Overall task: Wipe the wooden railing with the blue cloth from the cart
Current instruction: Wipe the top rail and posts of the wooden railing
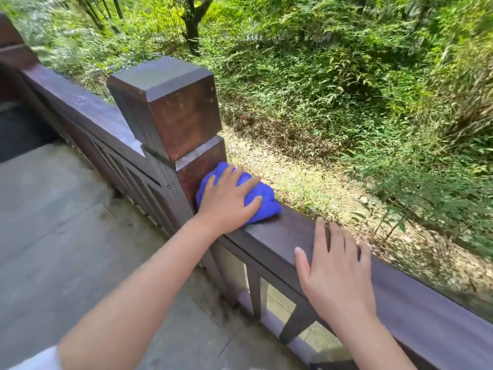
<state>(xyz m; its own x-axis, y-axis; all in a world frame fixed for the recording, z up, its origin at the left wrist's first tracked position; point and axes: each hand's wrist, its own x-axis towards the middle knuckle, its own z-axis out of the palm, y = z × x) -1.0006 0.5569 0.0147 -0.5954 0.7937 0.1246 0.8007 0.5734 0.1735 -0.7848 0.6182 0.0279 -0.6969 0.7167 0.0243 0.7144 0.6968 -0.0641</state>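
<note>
A bunched blue cloth (262, 202) lies on the top of the dark wooden railing (280, 236), pushed up against the foot of a square wooden post (176, 108). My left hand (229, 198) presses down on the cloth with fingers spread over it, covering its near half. My right hand (336, 268) rests flat on the rail top further right, fingers apart, holding nothing. The cart is not in view.
The rail runs on past the post to the upper left (80, 102) and to the lower right (440, 324), with slats below it. A grey stone floor (61, 225) lies on my side. Beyond the railing the ground drops to gravel and dense green bushes (346, 89).
</note>
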